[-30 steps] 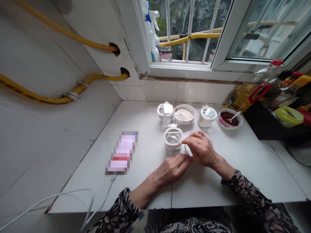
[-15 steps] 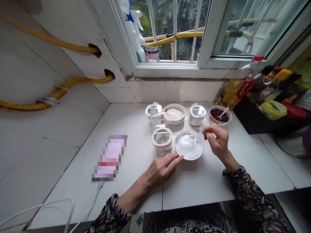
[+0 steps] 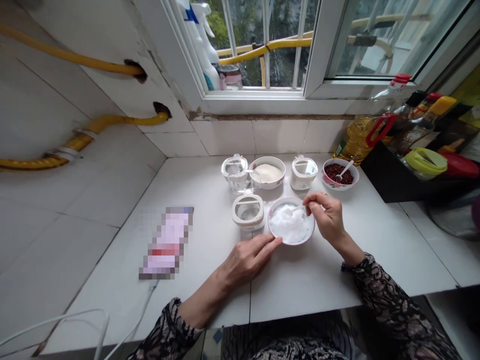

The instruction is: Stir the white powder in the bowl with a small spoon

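A white bowl (image 3: pixel 307 239) with a pinkish rim holds white granules (image 3: pixel 291 226), like salt or sugar. At its lower left rim, my left hand (image 3: pixel 250 256) holds the edge with its fingertips. My right hand (image 3: pixel 327 216) pinches the handle of a small white spoon (image 3: pixel 298 208), whose bowl end is in the granules. Just left of the bowl stands a seasoning jar (image 3: pixel 248 212) with its clear lid raised. Behind are a second jar (image 3: pixel 234 165), a bowl of pale grains (image 3: pixel 269 172) and a third jar (image 3: pixel 303 173).
A bowl of dark red pieces (image 3: pixel 339 175) with a white spoon stands at the back right. Beyond it are an oil bottle (image 3: pixel 358 135) and a black rack (image 3: pixel 390 180) of condiments. A pixelated phone (image 3: pixel 167 242) with a white cable (image 3: pixel 144 305) lies on the left.
My right hand has moved slightly left, carrying the spoon further over the middle of the granules. My left hand stays at the bowl's rim. The view has shifted a little.
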Demonstrator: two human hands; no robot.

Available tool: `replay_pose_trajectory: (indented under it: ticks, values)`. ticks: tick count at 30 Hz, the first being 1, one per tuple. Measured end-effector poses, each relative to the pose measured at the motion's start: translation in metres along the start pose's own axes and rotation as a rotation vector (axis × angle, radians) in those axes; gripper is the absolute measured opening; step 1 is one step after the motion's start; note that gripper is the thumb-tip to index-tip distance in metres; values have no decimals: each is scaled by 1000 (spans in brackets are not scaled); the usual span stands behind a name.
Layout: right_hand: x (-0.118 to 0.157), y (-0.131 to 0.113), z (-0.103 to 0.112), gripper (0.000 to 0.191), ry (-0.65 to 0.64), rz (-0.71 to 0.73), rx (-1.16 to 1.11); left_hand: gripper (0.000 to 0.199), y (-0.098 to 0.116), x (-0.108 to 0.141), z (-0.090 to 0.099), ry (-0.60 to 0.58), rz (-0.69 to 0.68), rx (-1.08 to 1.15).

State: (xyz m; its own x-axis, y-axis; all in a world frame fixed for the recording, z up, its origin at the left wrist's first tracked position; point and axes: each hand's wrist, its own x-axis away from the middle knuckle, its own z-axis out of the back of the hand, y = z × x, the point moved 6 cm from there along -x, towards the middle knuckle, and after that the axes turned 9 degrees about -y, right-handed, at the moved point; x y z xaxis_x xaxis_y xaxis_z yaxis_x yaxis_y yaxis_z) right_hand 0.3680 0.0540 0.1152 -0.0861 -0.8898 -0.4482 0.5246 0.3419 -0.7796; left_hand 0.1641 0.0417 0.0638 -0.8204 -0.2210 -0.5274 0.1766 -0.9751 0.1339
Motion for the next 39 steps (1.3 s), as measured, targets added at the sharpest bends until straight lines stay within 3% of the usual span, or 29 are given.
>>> replay_pose_trajectory:
  ticks: [4,9,19,24,31,33,37,39]
  values:
    - [-3,14,5,16,64,-191,-261,35,-1,0,0,1,1,2]
    - [-6,23,4,13,105,-308,-419,40,-1,1,0,-1,4,4]
    - [-7,37,-2,11,105,-410,-574,39,0,0,0,9,7,15]
    - [-9,29,-11,10,77,-413,-658,33,0,-2,1,14,-3,5]
    - [-10,-6,-33,12,-33,-218,-564,34,1,-2,1,34,3,2]
    - [-9,-17,-39,14,-79,-104,-401,36,1,-2,0,34,6,-5]
    - [-5,-41,-56,22,-257,290,127,35,1,-2,-1,42,6,-20]
    - [-2,-47,-61,27,-314,416,273,33,1,-2,0,54,-1,-22]
